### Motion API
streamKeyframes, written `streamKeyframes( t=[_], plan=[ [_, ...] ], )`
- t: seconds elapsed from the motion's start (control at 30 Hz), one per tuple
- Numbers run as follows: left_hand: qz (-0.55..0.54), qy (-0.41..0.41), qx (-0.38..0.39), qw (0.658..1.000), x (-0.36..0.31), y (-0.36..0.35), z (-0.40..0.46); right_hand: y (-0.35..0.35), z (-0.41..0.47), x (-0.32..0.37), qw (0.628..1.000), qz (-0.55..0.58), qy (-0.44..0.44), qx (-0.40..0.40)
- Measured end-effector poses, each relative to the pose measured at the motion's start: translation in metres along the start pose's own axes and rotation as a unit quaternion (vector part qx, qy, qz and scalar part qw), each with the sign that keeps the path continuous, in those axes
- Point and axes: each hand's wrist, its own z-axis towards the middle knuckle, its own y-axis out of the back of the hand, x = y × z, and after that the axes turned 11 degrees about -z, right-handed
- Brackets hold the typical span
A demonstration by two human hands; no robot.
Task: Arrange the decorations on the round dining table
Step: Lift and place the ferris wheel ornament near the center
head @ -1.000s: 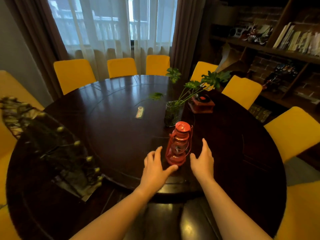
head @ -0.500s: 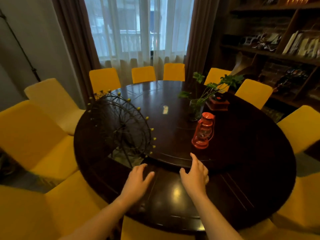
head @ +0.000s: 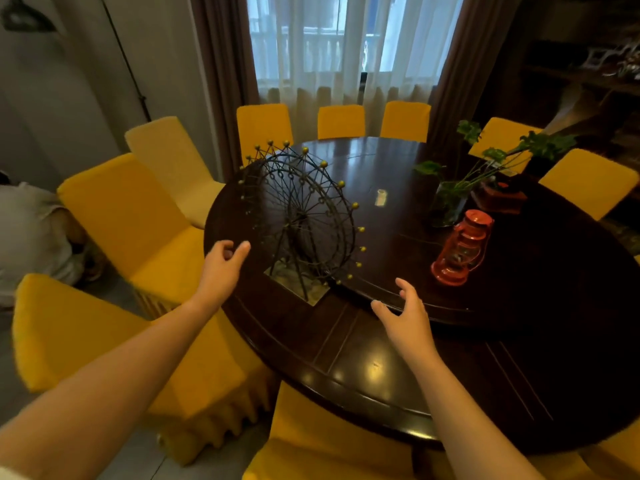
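A black wire Ferris wheel model [head: 304, 223] with small yellow balls stands upright on a square base at the left side of the round dark wooden table [head: 363, 368]. My left hand [head: 223, 268] hovers just left of the wheel, fingers apart, holding nothing. To the right of the wheel's base my right hand [head: 407, 317] is spread open over the edge of the raised inner disc. A red lantern [head: 460, 251] stands further right, apart from both hands. Behind it is a glass vase with green stems [head: 450, 206] and a dark red box [head: 502, 199].
Yellow covered chairs [head: 121, 216] ring the table, one right below me. A small white object [head: 381, 197] lies near the table's middle. Curtains and a window are at the back, shelves at the right. A person in light clothes [head: 31, 233] crouches at the far left.
The view has swung left and both hands have moved away from the red lantern to either side of the Ferris wheel. The lantern stays on the table.
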Motion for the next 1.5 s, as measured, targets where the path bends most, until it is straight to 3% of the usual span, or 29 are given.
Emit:
streamKeyframes(
  t=[0.23, 0.6, 0.8, 1.0, 1.23, 1.5],
  plan=[
    [-0.066, -0.032, -0.007, 0.997, -0.031, 0.016, 0.112, -0.028, 0.053, 0.056, 0.999, 0.038, -0.001, -0.034],
    [-0.098, -0.060, 0.119, 0.986, -0.036, -0.016, 0.275, -0.073, 0.102, 0.102, 0.994, 0.022, -0.032, -0.105],
    [-0.120, -0.090, 0.134, 0.980, -0.029, -0.034, 0.298, -0.083, 0.111, 0.092, 0.994, 0.028, -0.056, -0.091],
    [-0.047, -0.118, 0.184, 0.975, -0.016, -0.032, 0.303, -0.093, 0.112, 0.091, 0.994, -0.005, -0.022, -0.106],
    [-0.043, -0.072, 0.260, 0.962, -0.020, -0.022, 0.299, -0.104, 0.125, 0.097, 0.984, -0.094, -0.012, -0.149],
    [-0.047, -0.069, 0.229, 0.970, 0.002, -0.026, 0.300, -0.115, 0.133, 0.119, 0.954, -0.203, -0.024, -0.220]
  ],
)
